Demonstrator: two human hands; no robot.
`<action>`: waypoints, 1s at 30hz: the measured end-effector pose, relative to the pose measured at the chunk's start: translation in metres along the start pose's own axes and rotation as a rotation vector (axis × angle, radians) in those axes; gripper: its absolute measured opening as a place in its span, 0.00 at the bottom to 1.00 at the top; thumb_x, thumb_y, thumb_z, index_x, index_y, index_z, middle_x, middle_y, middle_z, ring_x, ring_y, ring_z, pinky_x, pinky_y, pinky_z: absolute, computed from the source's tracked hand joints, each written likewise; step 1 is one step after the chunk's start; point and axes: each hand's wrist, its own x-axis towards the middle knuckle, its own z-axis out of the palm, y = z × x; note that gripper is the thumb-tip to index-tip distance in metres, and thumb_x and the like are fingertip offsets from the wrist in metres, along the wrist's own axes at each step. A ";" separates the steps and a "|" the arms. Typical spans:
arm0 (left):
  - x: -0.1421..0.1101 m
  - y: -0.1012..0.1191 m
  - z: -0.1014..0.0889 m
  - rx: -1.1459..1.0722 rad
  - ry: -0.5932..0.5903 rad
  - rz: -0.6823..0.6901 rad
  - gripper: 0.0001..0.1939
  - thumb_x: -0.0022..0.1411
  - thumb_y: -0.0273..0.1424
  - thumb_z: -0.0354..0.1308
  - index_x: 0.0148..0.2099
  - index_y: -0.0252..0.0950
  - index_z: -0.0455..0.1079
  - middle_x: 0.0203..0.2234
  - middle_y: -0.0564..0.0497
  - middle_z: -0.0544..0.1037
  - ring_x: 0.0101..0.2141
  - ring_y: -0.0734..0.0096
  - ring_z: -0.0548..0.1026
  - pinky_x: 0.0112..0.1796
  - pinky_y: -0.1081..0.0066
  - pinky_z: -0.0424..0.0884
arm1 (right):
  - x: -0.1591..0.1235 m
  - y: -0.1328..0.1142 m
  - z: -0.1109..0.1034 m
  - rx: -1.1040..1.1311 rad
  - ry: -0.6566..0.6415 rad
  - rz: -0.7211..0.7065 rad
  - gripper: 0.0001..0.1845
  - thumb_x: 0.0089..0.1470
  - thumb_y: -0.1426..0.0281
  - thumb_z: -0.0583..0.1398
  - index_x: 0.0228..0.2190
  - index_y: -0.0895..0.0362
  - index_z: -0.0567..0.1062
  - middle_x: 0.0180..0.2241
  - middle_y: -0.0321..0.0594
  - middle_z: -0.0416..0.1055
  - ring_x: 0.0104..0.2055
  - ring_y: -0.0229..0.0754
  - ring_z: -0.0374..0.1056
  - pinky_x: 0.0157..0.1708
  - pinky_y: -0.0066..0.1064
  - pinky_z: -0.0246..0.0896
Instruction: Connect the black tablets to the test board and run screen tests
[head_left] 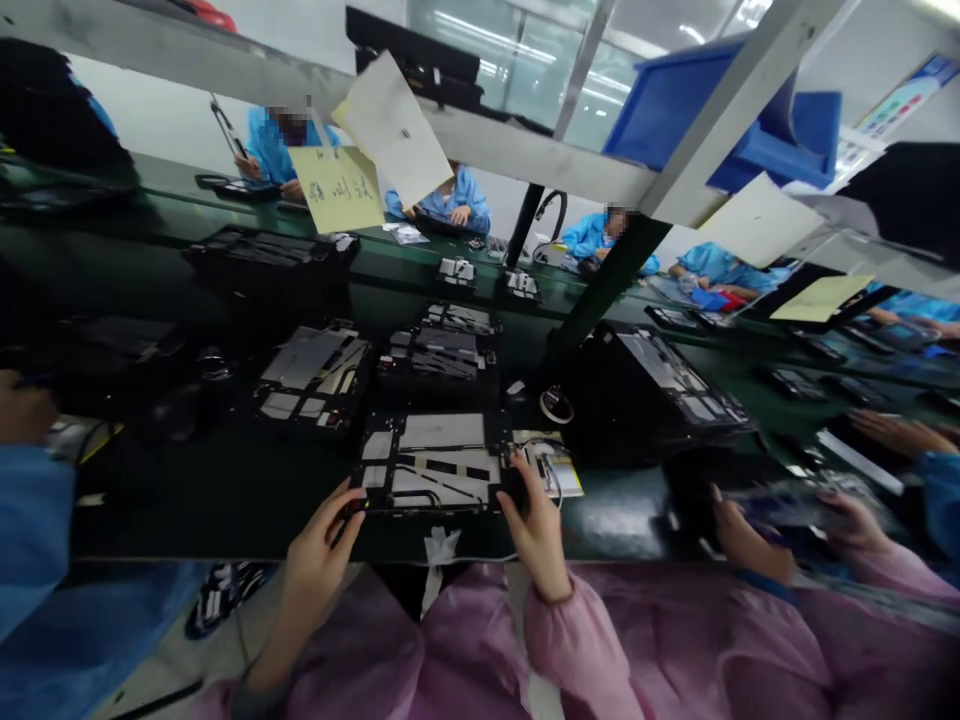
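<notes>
An opened tablet (442, 455), a black frame with silver-white panels and dark strips, is in front of me near the table's front edge. My left hand (324, 545) grips its lower left corner between thumb and fingers. At the right edge, my right hand (536, 525) pinches the frame, thumb low and fingers higher. Just right of it lies a yellow-edged sheet (566, 475) with a cable and pale parts on top. Similar opened tablets sit behind: a stack (439, 365) straight ahead and one (311, 375) to the left.
A tall stack of tablets (667, 380) stands right, beside a dark post (607, 280). A tape roll (556, 404) lies before it. Overhead runs a shelf beam (510, 140) with hanging notes (337, 190). Co-workers' hands (750, 540) are close on the right; a blue sleeve (34, 530) is left.
</notes>
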 end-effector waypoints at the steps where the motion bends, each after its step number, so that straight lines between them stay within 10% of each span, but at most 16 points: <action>1: -0.002 -0.010 -0.001 0.034 -0.010 -0.029 0.18 0.62 0.43 0.54 0.49 0.40 0.71 0.55 0.45 0.73 0.54 0.56 0.72 0.51 0.61 0.72 | -0.006 0.007 0.009 -0.022 -0.021 -0.004 0.24 0.57 0.67 0.58 0.56 0.53 0.67 0.58 0.46 0.66 0.62 0.51 0.61 0.61 0.49 0.57; 7: 0.020 -0.003 0.002 0.409 -0.036 0.300 0.20 0.65 0.42 0.49 0.55 0.41 0.68 0.60 0.44 0.67 0.61 0.53 0.63 0.60 0.51 0.60 | 0.000 0.019 0.045 -0.206 -0.041 -0.105 0.24 0.55 0.74 0.55 0.55 0.58 0.67 0.60 0.52 0.61 0.64 0.51 0.56 0.62 0.48 0.54; 16: 0.024 0.004 0.061 0.662 -0.272 0.770 0.30 0.66 0.46 0.46 0.61 0.30 0.63 0.56 0.31 0.70 0.58 0.42 0.66 0.57 0.44 0.57 | 0.023 0.001 0.071 -0.503 -0.302 -0.327 0.29 0.54 0.59 0.63 0.54 0.55 0.65 0.52 0.47 0.68 0.56 0.50 0.61 0.58 0.46 0.52; 23: 0.023 0.037 0.048 0.448 -0.454 0.681 0.26 0.68 0.40 0.46 0.65 0.39 0.55 0.60 0.41 0.67 0.59 0.57 0.67 0.58 0.53 0.63 | 0.033 0.010 0.062 -0.353 -0.171 -0.201 0.11 0.54 0.77 0.57 0.40 0.56 0.74 0.42 0.43 0.70 0.48 0.45 0.65 0.51 0.38 0.60; 30: 0.020 0.005 -0.004 0.489 -0.114 0.309 0.30 0.63 0.46 0.50 0.64 0.40 0.57 0.61 0.40 0.64 0.60 0.48 0.63 0.56 0.50 0.65 | 0.010 0.024 0.044 -0.026 0.131 0.072 0.17 0.61 0.72 0.48 0.40 0.56 0.76 0.39 0.44 0.76 0.44 0.45 0.72 0.48 0.38 0.65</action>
